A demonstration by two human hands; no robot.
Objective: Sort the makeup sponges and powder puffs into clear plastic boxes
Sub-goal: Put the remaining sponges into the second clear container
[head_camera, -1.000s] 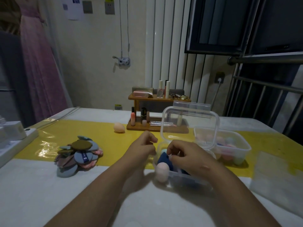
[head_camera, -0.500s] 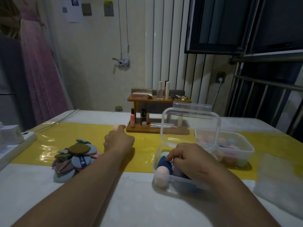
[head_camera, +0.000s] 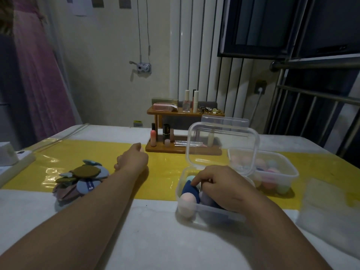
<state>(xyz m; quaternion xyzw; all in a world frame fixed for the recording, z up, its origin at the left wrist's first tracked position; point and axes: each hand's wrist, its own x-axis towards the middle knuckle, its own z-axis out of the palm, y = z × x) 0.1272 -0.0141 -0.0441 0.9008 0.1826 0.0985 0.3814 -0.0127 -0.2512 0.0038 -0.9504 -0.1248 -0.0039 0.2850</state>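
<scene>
A clear plastic box (head_camera: 218, 214) stands near me with its lid (head_camera: 222, 145) hinged upright. It holds several makeup sponges, among them a pale pink one (head_camera: 187, 201) and a dark blue one (head_camera: 190, 190). My right hand (head_camera: 222, 187) is down inside this box, fingers curled onto the dark blue sponge. My left hand (head_camera: 134, 160) is stretched out over the yellow strip, fingers curled round a peach sponge that it almost wholly hides. A pile of flat powder puffs (head_camera: 83, 178) lies to the left of my left forearm.
A second clear box (head_camera: 290, 173) with pastel sponges stands behind and right of the first. A wooden cosmetics rack (head_camera: 185, 152) is at the back, just beyond my left hand. A white power strip (head_camera: 17, 161) lies at the left edge, a translucent sheet (head_camera: 331, 201) at the right.
My left hand left the near box and reached forward-left to the peach sponge, now covering it. My right hand stayed in the box and sank a little lower among the sponges.
</scene>
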